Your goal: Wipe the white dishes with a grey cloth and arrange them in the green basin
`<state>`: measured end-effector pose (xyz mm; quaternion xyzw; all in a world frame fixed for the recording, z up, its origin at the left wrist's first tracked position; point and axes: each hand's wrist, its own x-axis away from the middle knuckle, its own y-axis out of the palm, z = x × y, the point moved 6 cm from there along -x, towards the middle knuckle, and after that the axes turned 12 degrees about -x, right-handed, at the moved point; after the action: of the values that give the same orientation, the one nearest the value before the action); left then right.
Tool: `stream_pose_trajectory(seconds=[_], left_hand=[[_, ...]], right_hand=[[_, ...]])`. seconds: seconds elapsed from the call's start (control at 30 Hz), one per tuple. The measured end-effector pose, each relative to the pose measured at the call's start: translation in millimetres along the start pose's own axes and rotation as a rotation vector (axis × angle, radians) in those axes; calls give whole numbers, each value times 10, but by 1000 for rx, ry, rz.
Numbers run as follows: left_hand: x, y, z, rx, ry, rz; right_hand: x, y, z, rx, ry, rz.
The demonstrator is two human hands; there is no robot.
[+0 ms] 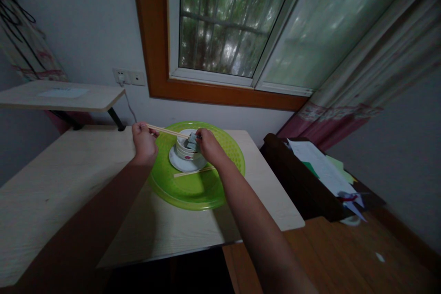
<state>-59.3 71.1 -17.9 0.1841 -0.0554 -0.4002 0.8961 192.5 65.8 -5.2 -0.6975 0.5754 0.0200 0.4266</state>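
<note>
My left hand (144, 140) is closed around one end of a pair of chopsticks (165, 131), which reach right toward the bowls. A grey-blue cloth (193, 141) is bunched at their far end, and my right hand (208, 145) pinches it there. Below the cloth, stacked white bowls (186, 152) stand on a white plate (176, 161); the cloth and my right hand hide part of their rims. More chopsticks (193, 172) lie in front of the plate, partly under my right forearm. All of this rests on a round green tray (193, 195).
The tray sits on a light wooden table (179, 234) with a raised shelf (93, 96) at its left. Behind are a wall socket (129, 76) and a window (227, 27). To the right, papers (320, 170) lie on a dark piece of furniture (299, 183).
</note>
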Motion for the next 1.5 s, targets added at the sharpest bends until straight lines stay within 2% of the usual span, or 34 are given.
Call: stream_pose_trajectory(seconds=[0.43, 0.63, 1.0, 1.3, 1.5], left_hand=[[-10, 54, -19, -60, 57, -143], [24, 58, 8, -12, 21, -129], [78, 103, 34, -16, 14, -154], [106, 121, 55, -60, 68, -195], [49, 72, 28, -126, 146, -125]], right_hand=[[1, -14, -19, -30, -25, -20], [8, -41, -37, -124, -17, -24], [-6, -120, -84, -112, -5, 4], [-2, -137, -74, -152, 22, 45], [-24, -167, -81, -91, -1, 96]])
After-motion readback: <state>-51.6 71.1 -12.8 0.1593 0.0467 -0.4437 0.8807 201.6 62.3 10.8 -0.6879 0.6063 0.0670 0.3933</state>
